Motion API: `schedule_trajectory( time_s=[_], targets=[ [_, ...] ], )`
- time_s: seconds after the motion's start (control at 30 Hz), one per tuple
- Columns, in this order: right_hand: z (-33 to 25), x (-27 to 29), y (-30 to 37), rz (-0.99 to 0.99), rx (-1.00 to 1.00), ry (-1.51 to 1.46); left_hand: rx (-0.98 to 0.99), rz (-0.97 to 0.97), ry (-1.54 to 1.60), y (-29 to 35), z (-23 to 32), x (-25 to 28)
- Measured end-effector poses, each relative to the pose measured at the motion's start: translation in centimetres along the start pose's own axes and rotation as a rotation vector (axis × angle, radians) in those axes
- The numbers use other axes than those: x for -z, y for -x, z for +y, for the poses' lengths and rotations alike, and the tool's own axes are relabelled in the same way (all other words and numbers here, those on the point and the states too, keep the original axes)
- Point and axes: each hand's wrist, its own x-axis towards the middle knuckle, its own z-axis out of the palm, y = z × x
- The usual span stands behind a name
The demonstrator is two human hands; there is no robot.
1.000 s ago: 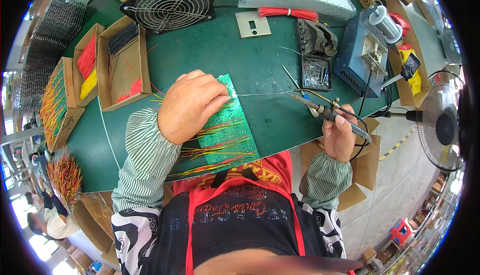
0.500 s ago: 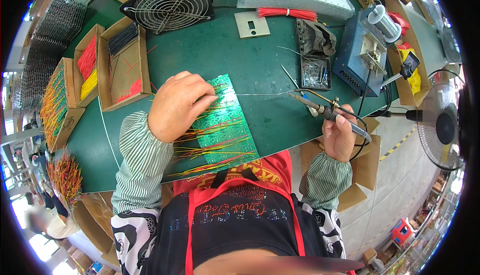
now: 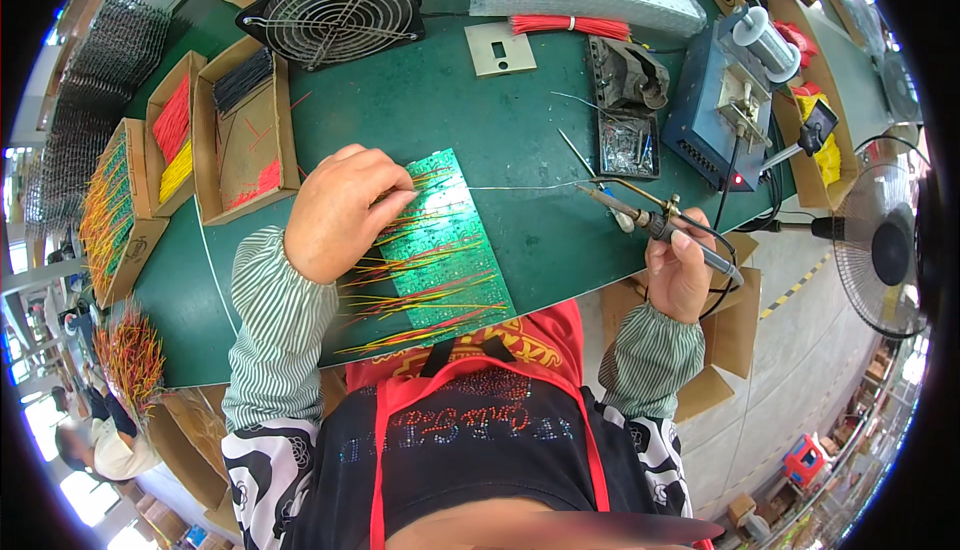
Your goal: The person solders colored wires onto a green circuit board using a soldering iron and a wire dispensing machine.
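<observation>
A green circuit board (image 3: pixel 440 270) lies on the bench, with rows of thin red and yellow wires (image 3: pixel 430 303) running across it and past its left edge. My left hand (image 3: pixel 345 212) is at the board's upper left edge, thumb and fingers pressed together; whatever they pinch is hidden. My right hand (image 3: pixel 680 275) grips a soldering iron (image 3: pixel 655 225) right of the board, its tip pointing left. A curved feed tube (image 3: pixel 635 190) is fixed to the iron. From near the tip, a thin solder wire (image 3: pixel 530 188) stretches left to the board, and the tip itself is apart from the board.
Cardboard boxes of wires (image 3: pixel 245 130) stand at the left. A black fan (image 3: pixel 335 10) is at the back. On the right are a parts tray (image 3: pixel 628 145), a screwdriver (image 3: pixel 600 185) and a blue soldering unit (image 3: pixel 700 120) bearing a solder spool (image 3: pixel 767 45).
My left hand has shifted slightly left, its fingertips drawing back from over the board toward its edge. My right hand and the iron have hardly moved. A red light now glows on the blue unit.
</observation>
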Motion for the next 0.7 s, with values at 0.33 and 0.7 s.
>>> schedule_trajectory(
  time_s=[0.33, 0.7],
  targets=[
    [0.1, 0.2, 0.0, -0.027, 0.005, -0.029, 0.038, -0.021, -0.015, 0.5, -0.5, 0.4],
    [-0.1, -0.7, 0.2, 0.009, -0.023, -0.021, -0.067, -0.086, 0.029, -0.5, 1.0, -1.0]
  ],
)
